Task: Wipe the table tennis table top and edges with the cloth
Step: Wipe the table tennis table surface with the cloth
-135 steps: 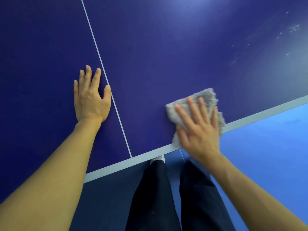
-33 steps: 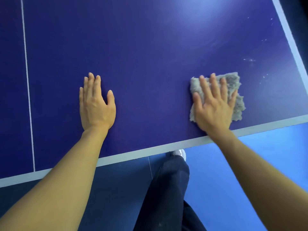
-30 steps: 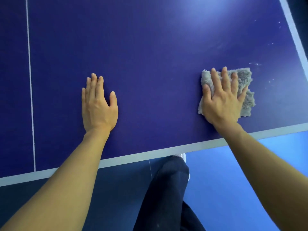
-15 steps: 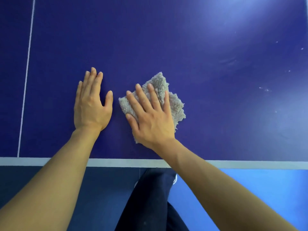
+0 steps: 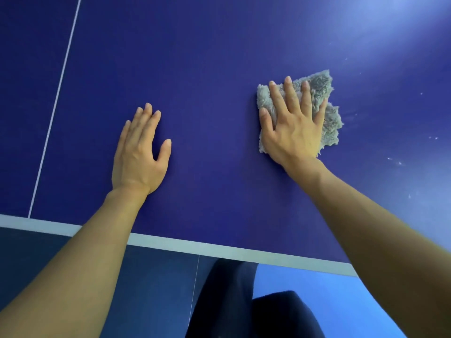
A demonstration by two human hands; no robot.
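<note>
The dark blue table tennis table top (image 5: 214, 69) fills most of the view, with a white edge stripe (image 5: 219, 251) along its near side. A fluffy grey cloth (image 5: 324, 93) lies flat on the top, right of centre. My right hand (image 5: 292, 128) presses down on the cloth with straight, spread fingers and covers much of it. My left hand (image 5: 141, 152) rests flat on the bare table surface, well left of the cloth, fingers straight.
A thin white centre line (image 5: 57, 101) runs away from me on the left. Small white specks (image 5: 400, 163) dot the surface to the right of the cloth. Below the near edge are my dark trouser legs (image 5: 244, 303) and blue floor (image 5: 317, 281).
My right hand has slid the cloth to the right, away from my left hand, which it was beside half a second ago. My left hand stays flat on the table.
</note>
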